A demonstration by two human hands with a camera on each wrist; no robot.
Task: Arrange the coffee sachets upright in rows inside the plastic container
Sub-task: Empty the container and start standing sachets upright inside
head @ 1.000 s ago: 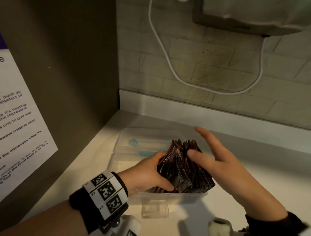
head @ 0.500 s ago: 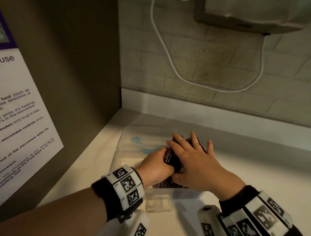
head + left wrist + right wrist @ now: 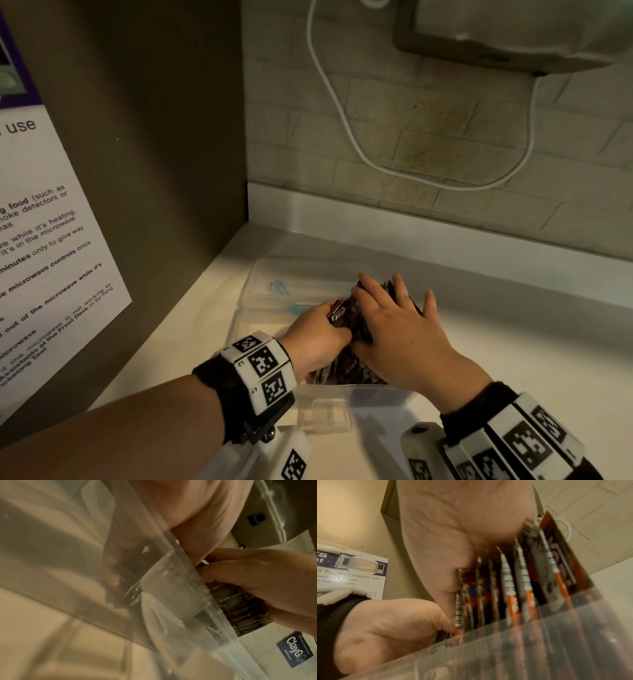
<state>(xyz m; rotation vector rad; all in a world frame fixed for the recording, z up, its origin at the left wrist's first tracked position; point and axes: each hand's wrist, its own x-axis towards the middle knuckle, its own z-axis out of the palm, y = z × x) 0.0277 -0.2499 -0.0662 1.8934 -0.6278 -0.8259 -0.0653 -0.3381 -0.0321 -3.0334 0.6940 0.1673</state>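
The coffee sachets [image 3: 346,368] stand upright in the clear plastic container [image 3: 274,301], at its 3 o'clock side. The left hand [image 3: 315,337] grips the bundle; the right hand [image 3: 399,337] presses on top with fingers spread.

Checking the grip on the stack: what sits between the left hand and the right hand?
The upright coffee sachets fill that gap, with the left hand against one side and the right hand on top; the head view shows it.
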